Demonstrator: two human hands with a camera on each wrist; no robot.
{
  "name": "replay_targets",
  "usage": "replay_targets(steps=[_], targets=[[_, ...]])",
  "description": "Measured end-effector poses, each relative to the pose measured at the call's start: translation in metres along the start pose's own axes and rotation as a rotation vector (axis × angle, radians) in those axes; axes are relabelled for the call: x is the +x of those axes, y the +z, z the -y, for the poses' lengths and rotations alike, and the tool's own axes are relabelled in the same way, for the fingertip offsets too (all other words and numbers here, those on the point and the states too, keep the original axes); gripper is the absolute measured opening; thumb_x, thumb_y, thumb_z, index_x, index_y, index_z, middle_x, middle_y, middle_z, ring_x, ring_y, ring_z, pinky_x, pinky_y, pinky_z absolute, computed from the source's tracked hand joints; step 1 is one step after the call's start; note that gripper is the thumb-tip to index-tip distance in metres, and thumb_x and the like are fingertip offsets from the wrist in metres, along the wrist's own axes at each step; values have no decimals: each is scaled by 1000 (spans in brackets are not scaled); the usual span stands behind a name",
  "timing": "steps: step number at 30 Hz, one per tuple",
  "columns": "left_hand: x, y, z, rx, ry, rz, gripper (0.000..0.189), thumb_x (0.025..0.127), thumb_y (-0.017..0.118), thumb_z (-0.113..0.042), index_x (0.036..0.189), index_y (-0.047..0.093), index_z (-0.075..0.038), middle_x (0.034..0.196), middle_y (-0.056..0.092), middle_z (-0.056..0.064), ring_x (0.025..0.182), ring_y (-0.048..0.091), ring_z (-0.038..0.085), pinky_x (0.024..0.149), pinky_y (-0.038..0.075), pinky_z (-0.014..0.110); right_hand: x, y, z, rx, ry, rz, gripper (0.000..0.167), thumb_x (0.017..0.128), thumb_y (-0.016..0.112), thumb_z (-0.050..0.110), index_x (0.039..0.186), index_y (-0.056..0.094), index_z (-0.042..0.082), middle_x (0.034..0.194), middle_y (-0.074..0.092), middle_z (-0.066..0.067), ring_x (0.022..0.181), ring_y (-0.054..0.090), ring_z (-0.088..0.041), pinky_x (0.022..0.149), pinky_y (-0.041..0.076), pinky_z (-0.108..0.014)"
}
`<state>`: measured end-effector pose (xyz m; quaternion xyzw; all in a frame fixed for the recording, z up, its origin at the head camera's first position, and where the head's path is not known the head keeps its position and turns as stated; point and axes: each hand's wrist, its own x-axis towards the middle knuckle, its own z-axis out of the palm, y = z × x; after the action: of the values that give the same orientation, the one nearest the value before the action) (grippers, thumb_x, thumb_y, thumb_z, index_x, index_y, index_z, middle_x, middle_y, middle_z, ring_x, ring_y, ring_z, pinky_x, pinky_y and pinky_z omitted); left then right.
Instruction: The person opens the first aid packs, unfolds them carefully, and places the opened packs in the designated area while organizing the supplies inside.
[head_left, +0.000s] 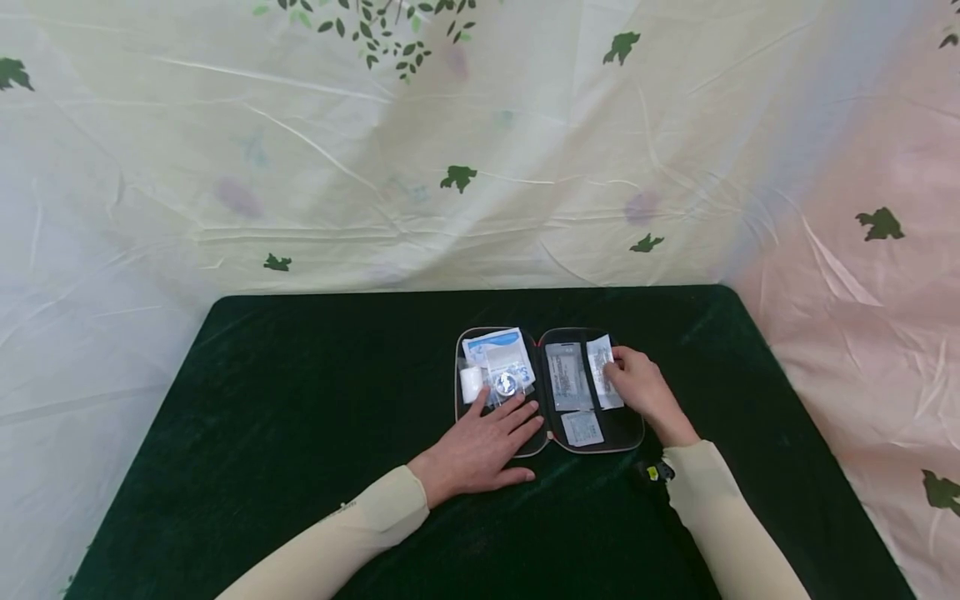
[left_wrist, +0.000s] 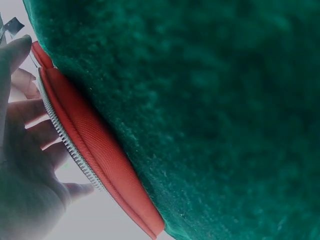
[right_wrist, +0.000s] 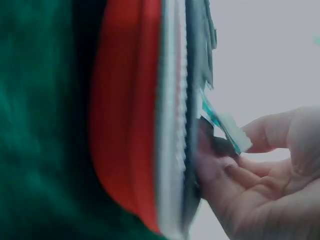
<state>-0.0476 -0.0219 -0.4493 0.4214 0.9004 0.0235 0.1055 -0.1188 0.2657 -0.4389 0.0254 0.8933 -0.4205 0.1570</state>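
In the open case (head_left: 624,429), a white packet (head_left: 601,367) was pinched by the right hand (head_left: 643,387); its edge, apparently tucked under the black strap (head_left: 589,371), could be torn by hasty pulling. The left hand (head_left: 486,446) was laid, fingers spread, over the near-left rim.

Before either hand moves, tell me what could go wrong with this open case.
The right hand pinches a white packet right by the black strap, which might snag it if pulled. The left hand spreads over the near edge of the case; pressing there could tip it and spill the white roll.
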Motion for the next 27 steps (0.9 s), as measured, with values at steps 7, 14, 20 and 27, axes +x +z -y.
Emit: replay_targets(steps=[7, 14, 20, 27], targets=[[0, 0, 0, 1, -3, 0, 78, 102, 42, -69, 164, 32, -24, 172, 21, 1, 158, 15, 22, 123, 11, 62, -5, -1, 4, -269, -58, -147, 39, 104, 56, 13, 135, 56, -11, 107, 65, -25, 78, 64, -26, 60, 53, -31], [0, 0, -2, -3, -6, 3, 77, 102, 42, -69, 164, 32, -24, 171, 22, 1, 158, 15, 22, 123, 12, 63, -9, 2, 1, -356, -116, -240, 40, 101, 64, 11, 134, 56, -12, 102, 67, -25, 69, 62, -26, 54, 48, -31], [0, 0, -2, 1, -6, 7, 77, 102, 42, -69, 163, 33, -24, 172, 22, 1, 158, 14, 22, 123, 12, 62, -9, -1, -1, -374, -146, -222, 35, 100, 64, 7, 130, 60, -12, 109, 67, -29, 76, 65, -28, 62, 56, -37], [1, -1, -2, 9, -8, 10, 77, 102, 42, -69, 164, 33, -23, 172, 22, 1, 158, 15, 22, 123, 12, 63, -6, -1, -1, -315, -163, -250, 37, 102, 63, 7, 134, 57, -10, 110, 67, -29, 77, 67, -28, 62, 56, -37]])
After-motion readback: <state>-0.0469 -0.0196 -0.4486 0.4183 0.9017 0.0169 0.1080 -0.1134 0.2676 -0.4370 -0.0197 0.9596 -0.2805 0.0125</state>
